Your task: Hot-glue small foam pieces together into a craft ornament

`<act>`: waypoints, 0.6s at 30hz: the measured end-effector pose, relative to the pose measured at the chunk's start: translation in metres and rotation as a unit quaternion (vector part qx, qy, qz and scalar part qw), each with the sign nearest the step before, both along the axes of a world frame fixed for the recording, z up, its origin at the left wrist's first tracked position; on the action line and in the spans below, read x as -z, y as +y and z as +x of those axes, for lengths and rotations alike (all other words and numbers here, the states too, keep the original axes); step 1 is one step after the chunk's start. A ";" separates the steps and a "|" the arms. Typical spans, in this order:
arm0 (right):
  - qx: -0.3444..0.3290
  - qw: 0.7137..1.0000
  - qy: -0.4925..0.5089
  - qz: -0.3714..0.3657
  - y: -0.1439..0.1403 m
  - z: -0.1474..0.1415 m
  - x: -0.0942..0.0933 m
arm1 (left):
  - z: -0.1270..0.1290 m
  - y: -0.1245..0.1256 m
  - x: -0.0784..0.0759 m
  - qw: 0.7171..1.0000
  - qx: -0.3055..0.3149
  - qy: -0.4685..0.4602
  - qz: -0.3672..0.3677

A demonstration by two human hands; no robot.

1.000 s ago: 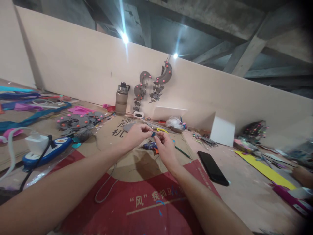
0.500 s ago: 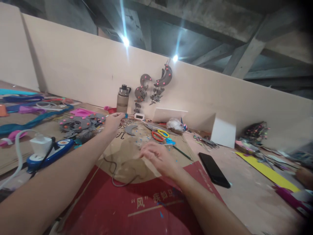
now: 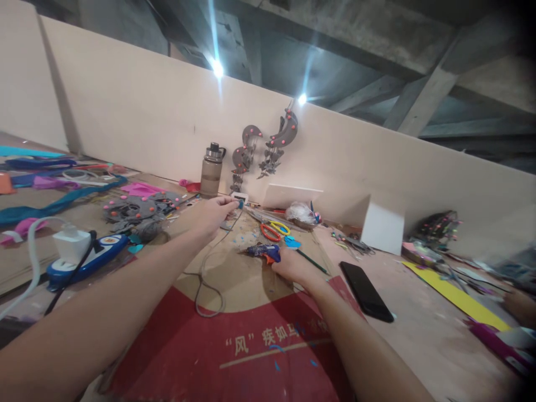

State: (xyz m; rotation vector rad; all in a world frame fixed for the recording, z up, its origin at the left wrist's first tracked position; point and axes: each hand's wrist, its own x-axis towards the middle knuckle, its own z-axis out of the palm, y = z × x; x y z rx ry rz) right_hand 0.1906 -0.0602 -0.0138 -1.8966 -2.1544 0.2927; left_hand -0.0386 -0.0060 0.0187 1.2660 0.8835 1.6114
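My left hand (image 3: 218,215) pinches a small blue piece (image 3: 240,205) between thumb and fingertips, above the back of the cardboard. A thin grey cord (image 3: 202,273) runs from near those fingers down to a loop on the board; whether it joins the blue piece I cannot tell. My right hand (image 3: 290,265) is closed round a small dark-blue glue gun (image 3: 262,252) with an orange trigger, its nozzle pointing left. Just behind it lie scissors with red and yellow handles (image 3: 274,230), a bright blue scrap (image 3: 292,242) and a dark green pencil (image 3: 312,261).
A red-and-tan cardboard sheet (image 3: 176,346) covers the middle of the table. At right are a black phone (image 3: 366,290) and a yellow strip (image 3: 456,293). A water bottle (image 3: 211,172) stands at the wall; a blue power strip (image 3: 90,259) and grey felt pieces (image 3: 134,209) lie left.
My left hand has moved right with the blue piece, over the grey crescent. My right hand has shifted slightly right and now grips the glue gun. The grey cord stretches farther up the board.
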 end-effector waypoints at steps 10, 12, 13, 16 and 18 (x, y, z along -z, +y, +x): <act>0.019 0.906 0.401 0.133 0.000 -0.013 -0.022 | 0.000 0.000 0.003 0.999 0.034 -0.015 -0.012; -0.031 0.871 0.464 0.157 -0.007 -0.020 -0.026 | 0.002 0.000 0.004 0.999 0.032 -0.010 -0.018; -0.056 0.856 0.487 0.166 -0.010 -0.023 -0.027 | 0.003 -0.001 0.004 0.999 0.025 -0.004 -0.020; -0.096 0.839 0.507 0.171 -0.018 -0.029 -0.029 | 0.007 -0.003 0.005 1.000 0.011 0.012 -0.018; -0.104 0.836 0.513 0.167 -0.021 -0.031 -0.029 | 0.009 -0.003 0.007 1.000 0.013 0.015 -0.018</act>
